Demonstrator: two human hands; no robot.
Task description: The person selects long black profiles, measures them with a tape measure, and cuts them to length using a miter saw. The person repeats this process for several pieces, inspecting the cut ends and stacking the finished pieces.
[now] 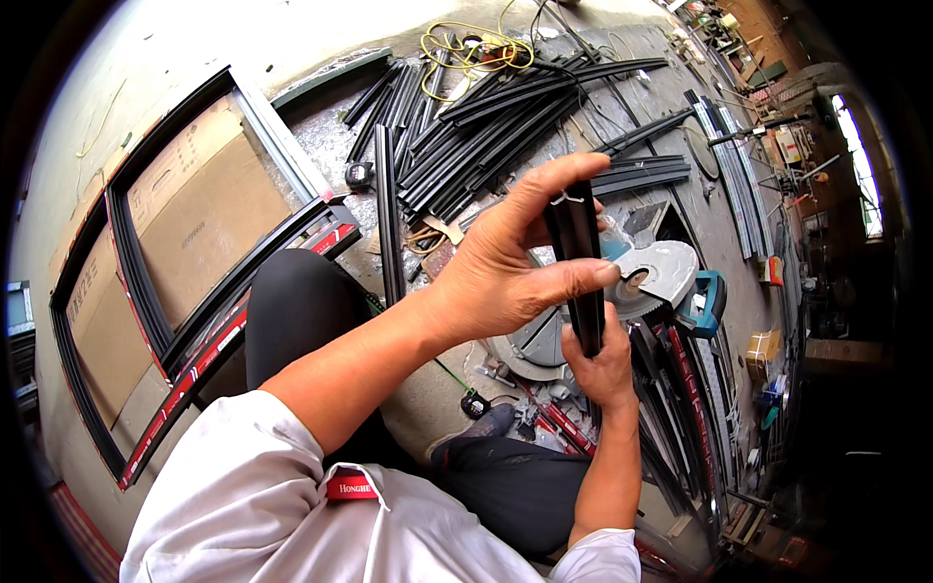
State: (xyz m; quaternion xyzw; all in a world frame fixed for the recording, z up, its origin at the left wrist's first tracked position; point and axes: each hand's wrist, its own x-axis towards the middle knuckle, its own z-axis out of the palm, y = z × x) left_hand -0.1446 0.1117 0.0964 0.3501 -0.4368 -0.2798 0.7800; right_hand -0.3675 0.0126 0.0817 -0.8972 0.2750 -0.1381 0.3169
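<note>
Both hands are on a short black metal profile (575,257), held up nearly upright in front of me. My left hand (501,267) grips its upper part, the index finger over the top end and the thumb across the near side; the other fingers are mostly hidden behind it. Lower down, my right hand (604,364) is closed round the bottom end. Just behind the piece stands a saw with a grey blade guard (661,272) and a teal motor housing (705,303); my hands partly cover its round base (535,345).
Many long black profiles (486,146) lie piled ahead, with a yellow cord (457,49) over them. At left is a black frame (146,321) backed with cardboard. One tape measure (360,175) lies by the pile, another (474,403) near my foot. More profiles (671,408) lie at right.
</note>
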